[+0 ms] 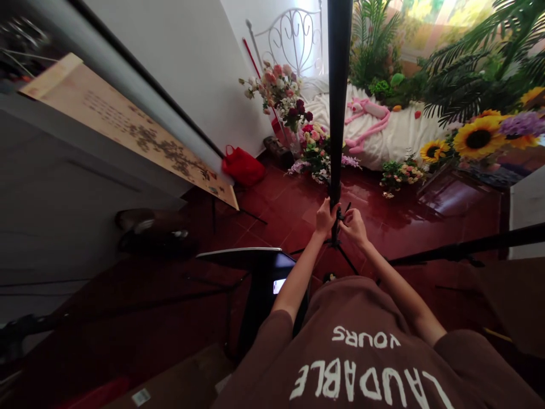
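A black pole (pixel 336 113) rises upright from a tripod base on the floor, passing through the middle of the view. My left hand (pixel 326 217) is wrapped round the pole low down. On the pole's right side, my right hand (pixel 353 224) is closed at a small black knob or clamp (pixel 339 215), its fingers pinched on it. The tripod's legs (pixel 347 257) spread out just below my hands.
Flowers (pixel 315 139) and a white-draped bed (pixel 395 136) with a pink plush toy stand ahead. A red bag (pixel 243 166) and a hanging scroll (pixel 140 130) are left. Another black pole (pixel 477 247) crosses at right. A dark chair or stand (pixel 255 301) is beside my left arm.
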A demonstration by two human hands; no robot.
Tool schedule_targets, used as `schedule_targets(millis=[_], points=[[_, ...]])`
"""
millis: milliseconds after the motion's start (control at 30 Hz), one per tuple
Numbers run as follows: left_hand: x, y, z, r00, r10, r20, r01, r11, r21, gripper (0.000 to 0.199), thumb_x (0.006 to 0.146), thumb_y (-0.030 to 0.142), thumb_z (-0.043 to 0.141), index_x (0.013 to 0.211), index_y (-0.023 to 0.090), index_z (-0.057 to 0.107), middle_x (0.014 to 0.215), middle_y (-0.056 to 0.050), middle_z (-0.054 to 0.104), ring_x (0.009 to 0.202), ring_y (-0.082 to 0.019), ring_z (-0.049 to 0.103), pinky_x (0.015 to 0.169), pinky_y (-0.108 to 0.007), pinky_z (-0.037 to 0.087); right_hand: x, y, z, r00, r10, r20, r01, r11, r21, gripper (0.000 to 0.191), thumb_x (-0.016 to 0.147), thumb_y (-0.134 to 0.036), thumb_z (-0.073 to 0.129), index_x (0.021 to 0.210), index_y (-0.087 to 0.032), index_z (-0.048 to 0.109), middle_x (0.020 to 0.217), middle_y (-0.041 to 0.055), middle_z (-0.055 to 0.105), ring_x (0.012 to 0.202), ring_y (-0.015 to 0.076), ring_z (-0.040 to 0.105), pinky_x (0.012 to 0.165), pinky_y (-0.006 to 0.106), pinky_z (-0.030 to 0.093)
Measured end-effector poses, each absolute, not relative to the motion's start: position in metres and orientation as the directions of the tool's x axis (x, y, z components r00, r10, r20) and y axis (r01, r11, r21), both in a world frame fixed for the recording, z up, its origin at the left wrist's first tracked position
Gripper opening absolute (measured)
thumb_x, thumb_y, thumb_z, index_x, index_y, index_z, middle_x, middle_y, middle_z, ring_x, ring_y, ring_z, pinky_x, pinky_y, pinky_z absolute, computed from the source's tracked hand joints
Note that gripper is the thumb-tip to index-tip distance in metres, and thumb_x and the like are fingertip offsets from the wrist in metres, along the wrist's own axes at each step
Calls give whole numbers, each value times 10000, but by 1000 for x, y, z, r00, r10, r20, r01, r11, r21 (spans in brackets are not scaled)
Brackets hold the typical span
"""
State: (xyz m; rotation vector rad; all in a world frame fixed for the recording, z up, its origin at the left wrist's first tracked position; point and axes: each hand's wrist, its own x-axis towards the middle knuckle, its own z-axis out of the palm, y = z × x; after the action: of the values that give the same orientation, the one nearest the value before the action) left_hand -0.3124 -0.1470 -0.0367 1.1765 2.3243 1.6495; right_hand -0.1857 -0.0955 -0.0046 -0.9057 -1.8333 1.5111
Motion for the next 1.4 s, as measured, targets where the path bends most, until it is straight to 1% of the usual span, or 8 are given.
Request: schedule_targets(millis=[167,433,533,667,767,967,1200,1400], points=[[-309,-129,-19,-760,494,423,507,42,861,423,897,564,438,1107,213,548,997,-105,644,919,-204,639,821,-320,481,-182,-96,-9,-607,791,-74,118,-3,-993,357,643,-259,765,924,-262,545,891,-2,594,733,135,539,619,213,440],[-312,-107,39,-771,419,479,475,-123,872,453,914,587,351,1089,203,515,761,-24,583,654,-127,563,715,-264,466,-184,-100,-30,-580,797,-170,196,-66,-978,301,735,-446,719,681,-231,516,593,-58,547,552,96,480,531,190,369],[-315,-107,53,-745,446,496,479,-160,863,451,920,587,326,1064,204,518,715,-6,564,624,-114,546,715,-254,464,-193,-104,-35,-612,739,-281,179,-217,-960,382,822,-535,590,632,-222,482,521,-61,508,472,85,433,468,190,328],[-317,-108,58,-735,452,506,484,-173,858,455,925,588,313,1075,211,520,702,4,548,624,-109,534,709,-247,452,-205,-108,-28,-684,485,-545,75,-696,-714,467,933,-545,327,603,-222,397,495,-49,466,371,74,302,351,201,183],[-316,-109,58,-734,456,503,478,-179,860,459,925,588,313,1092,214,520,724,1,554,648,-108,541,722,-247,448,-210,-108,-15,-745,330,-580,-49,-893,-447,426,964,-401,249,582,-223,319,456,-64,354,354,73,215,339,189,158],[-312,-114,65,-736,460,496,459,-199,866,436,926,577,327,1063,216,531,788,-16,600,703,-106,578,743,-247,466,-213,-104,2,-718,278,-638,-203,-960,-190,332,861,-131,321,541,-218,288,419,-70,291,341,70,193,364,186,192],[-298,-126,36,-787,454,418,412,-117,904,470,952,546,292,1163,208,541,1043,-95,659,970,-165,627,903,-321,473,-203,-103,3,-777,199,-597,-163,-980,-115,211,836,-122,409,639,-195,428,475,-74,440,357,42,335,392,127,292],[-269,-154,-29,-853,439,284,344,61,937,542,945,556,302,1292,197,514,1328,-142,553,1297,-227,465,1114,-429,333,-159,-94,-16,-784,190,-591,-196,-979,-55,102,826,-122,464,774,-191,519,553,-68,555,401,35,458,426,116,391]])
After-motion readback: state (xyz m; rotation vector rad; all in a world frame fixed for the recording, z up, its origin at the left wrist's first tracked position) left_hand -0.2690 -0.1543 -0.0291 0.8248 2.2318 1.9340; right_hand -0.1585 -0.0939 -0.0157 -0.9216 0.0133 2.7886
